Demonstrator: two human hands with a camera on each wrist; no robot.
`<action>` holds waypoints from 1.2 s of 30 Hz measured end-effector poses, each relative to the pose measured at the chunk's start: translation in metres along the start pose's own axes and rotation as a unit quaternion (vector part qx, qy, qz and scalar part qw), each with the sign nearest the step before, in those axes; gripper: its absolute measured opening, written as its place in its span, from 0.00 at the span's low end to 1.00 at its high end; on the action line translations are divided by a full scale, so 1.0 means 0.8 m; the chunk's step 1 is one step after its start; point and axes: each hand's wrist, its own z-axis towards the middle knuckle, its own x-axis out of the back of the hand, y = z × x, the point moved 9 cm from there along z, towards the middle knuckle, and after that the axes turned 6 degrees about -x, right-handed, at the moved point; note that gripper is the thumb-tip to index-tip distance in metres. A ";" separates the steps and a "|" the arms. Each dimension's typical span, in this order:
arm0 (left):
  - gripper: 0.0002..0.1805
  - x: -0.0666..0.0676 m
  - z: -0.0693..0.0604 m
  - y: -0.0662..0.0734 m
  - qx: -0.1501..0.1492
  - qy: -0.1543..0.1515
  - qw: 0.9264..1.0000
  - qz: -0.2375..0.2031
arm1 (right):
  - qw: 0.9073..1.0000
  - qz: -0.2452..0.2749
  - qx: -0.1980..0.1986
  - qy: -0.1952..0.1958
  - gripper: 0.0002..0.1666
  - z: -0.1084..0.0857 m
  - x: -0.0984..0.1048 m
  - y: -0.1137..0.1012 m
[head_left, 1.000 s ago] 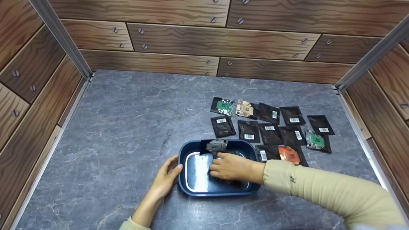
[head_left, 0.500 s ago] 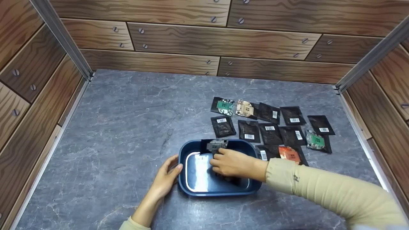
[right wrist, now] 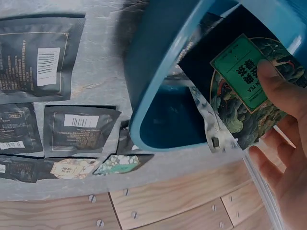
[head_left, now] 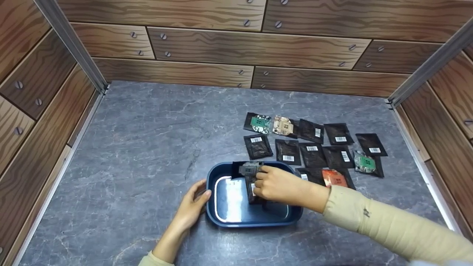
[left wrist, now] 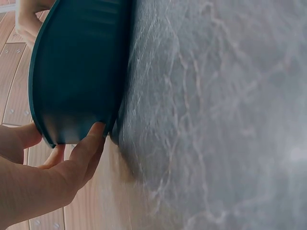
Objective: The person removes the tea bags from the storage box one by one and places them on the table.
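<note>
In the head view a blue plastic basin (head_left: pixel 255 224) sits on the grey marbled surface. My left hand (head_left: pixel 190 207) holds its left end, thumb at the rim; the left wrist view shows fingertips (left wrist: pixel 97 128) against the outer wall. Over the basin my right hand (head_left: pixel 282 186) pinches a black tea sachet (right wrist: pixel 242 79) with a green label, thumb on its printed face. In the head view its barcode side faces up. Another sachet (head_left: pixel 250 169) with a grey label leans against the basin's far wall. The right hand hides part of the basin's inside.
Several black tea sachets (head_left: pixel 288 151) lie in loose rows behind and right of the basin. One with an orange label (head_left: pixel 334 178) lies close to the right forearm. Wood-patterned panels (head_left: pixel 236 48) wall the surface at the back and sides.
My right hand has risen slightly and shifted right, bringing more of the pinched tea sachet into sight. The left hand and the basin stay in place.
</note>
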 end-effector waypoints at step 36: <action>0.28 0.000 0.000 0.000 0.000 0.006 1.000 0.006 | 0.914 0.106 -0.271 0.285 0.16 -0.161 0.082 0.041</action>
